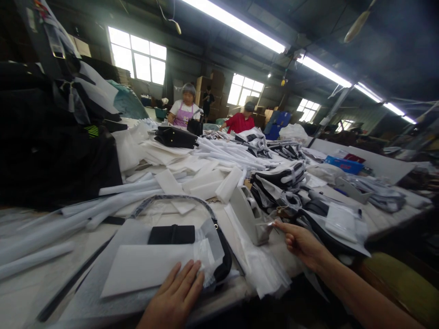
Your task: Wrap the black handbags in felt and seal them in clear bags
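My left hand [178, 288] lies flat with its fingers stretched out, pressing on a white foam sheet [144, 267]. Under that sheet is a larger translucent wrapping sheet [92, 278], and beside it a black bag strap [224, 251] with a plastic-wrapped handle [174, 197] curves round. A small black pouch [171, 234] rests at the sheet's upper edge. My right hand [305, 244] is closed in a pinch on the end of a thin clear strip [265, 224], which meets a pale grey holder [245, 212] on the table. The strip's exact kind is unclear.
White foam pieces and rolled tubes [236, 155] cover the table's middle. Wrapped black bags [281, 176] pile at the right, and a black bag [175, 137] lies farther back. Two people work across the table. Large dark bags [51, 151] stand at the left.
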A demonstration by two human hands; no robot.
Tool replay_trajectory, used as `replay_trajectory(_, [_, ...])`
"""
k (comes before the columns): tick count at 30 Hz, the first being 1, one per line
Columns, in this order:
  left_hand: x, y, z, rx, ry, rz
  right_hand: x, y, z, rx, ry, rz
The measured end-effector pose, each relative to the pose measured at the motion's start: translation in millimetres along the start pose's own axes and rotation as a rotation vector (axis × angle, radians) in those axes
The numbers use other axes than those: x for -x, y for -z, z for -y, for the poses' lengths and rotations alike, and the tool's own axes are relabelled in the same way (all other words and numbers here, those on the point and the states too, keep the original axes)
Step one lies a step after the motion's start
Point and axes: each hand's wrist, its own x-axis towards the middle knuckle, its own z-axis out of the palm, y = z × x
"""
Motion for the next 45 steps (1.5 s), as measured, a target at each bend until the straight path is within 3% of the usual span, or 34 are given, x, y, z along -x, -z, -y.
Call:
replay_trajectory(6, [-1.3,3.7,-1.7,-0.027,-0.012,0.028,0.7,0.8,-26.5,0.033,0.062,-0.042])
replay_trajectory(11, [2.4,-3.5,1.0,-0.046,-0.031,0.036,-3.7,-1.7,-44.9,0.104,0.177,-0.082])
replay_trajectory(14, [3.8,-7.0,2.3,-0.046,-0.048,0.009,7.3,3.6,-48.3,0.196,0.240,-0.107])
replay_trajectory(17, [2.1,-6.1,1.3,-0.016,-0.030,-0.011,28.6,5.0,-42.0,0.312,0.302,-0.035])
replay_trajectory(19, [0.0,-4.1,-0.9,0.012,-0.002,-0.017,44.1,-3.2,-31.2,0.478,0.391,0.110])
replay_trajectory(22, [-2.7,-2.1,-5.9,0.040,0.047,0.004,64.3,-33.1,-7.4,0.792,0.596,0.479])
replay_trajectory(25, [-4.6,-2.0,-11.7,0.062,0.094,0.007,76.1,-76.4,17.2,0.977,0.751,0.900])
replay_trajectory(28, [-6.6,-2.1,-16.7,0.086,0.165,-0.053,74.8,-119.4,33.7,1.098,0.854,1.183])
replay_trajectory(31, [-8.1,-2.1,-19.7,0.097,0.207,-0.085,63.3,-153.2,40.8,1.275,0.902,1.282])
replay_trajectory(36, [-6.0,-2.9,-20.7,0.078,0.203,-0.099,46.5,-190.2,42.5,1.594,1.002,1.318])
replay_trajectory(45, [-5.8,3.2,-17.8,0.055,0.184,-0.073,60.5,-238.7,44.1,2.096,1.019,1.420])
